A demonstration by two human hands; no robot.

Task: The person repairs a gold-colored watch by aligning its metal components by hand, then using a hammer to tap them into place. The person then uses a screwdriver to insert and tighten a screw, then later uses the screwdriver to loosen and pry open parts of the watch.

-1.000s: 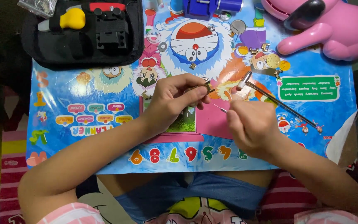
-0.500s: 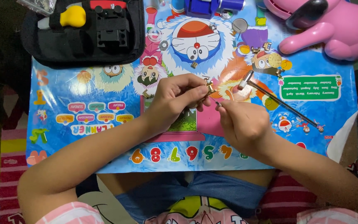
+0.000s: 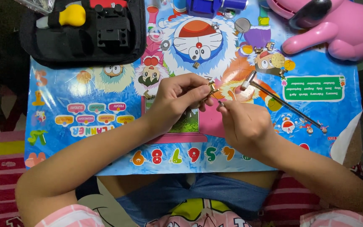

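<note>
A small gold-coloured metal part (image 3: 211, 87) is pinched between the fingertips of the left hand (image 3: 177, 98), just right of the centre of the frame, above the colourful cartoon mat (image 3: 85, 117). The left hand is closed around this part. A thin metal pin tool (image 3: 219, 101) is held by the right hand (image 3: 244, 124), whose fingers are closed on it; its tip is pointed up toward the gold part and is seen just beside it. It cannot be told if the tip touches the part.

To the right of the hands, a small hammer with a long dark handle (image 3: 282, 103) is laid on the mat, with its head near the right hand. In the upper left of the frame a black tool case (image 3: 80, 42) is placed open, and a yellow piece (image 3: 72, 15) is kept inside it. At the top centre a blue tool (image 3: 215, 6) is seen. In the upper right corner a pink plush toy (image 3: 341, 29) is laid partly on the mat.
</note>
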